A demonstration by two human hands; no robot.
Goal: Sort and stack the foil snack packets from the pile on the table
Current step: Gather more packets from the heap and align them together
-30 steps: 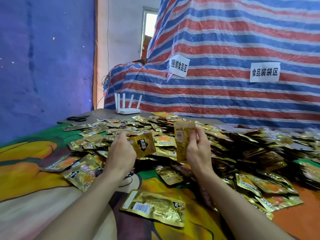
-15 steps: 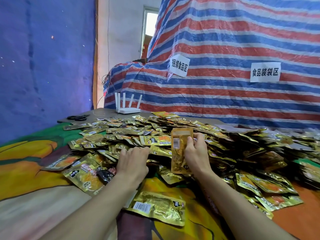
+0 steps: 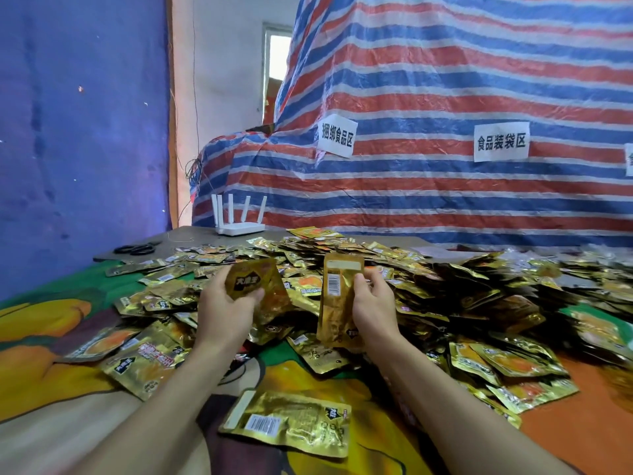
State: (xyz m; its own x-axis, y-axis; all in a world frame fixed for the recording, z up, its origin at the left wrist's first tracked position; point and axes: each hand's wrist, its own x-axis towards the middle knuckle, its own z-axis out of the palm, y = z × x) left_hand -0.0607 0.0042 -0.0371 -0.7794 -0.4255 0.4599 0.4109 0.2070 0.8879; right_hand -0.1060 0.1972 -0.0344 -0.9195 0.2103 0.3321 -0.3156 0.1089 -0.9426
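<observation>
Above the pile [image 3: 394, 286], the left hand [image 3: 224, 310] pinches 1 gold packet [image 3: 251, 281]; the right hand [image 3: 371, 305] grips an upright packet [image 3: 337, 299].

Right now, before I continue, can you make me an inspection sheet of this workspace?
Surface: table under a colourful printed cloth.
Job's things: large pile of foil packets; single packet lying apart at the near side.
Clutter: white router, black scissors at the far left.
Hands: left hand grips a black-logo packet; right hand grips an upright packet, barcode showing.
Cables: thin wires hanging behind the router.
Surroundings: blue wall, striped tarp with paper signs.
</observation>
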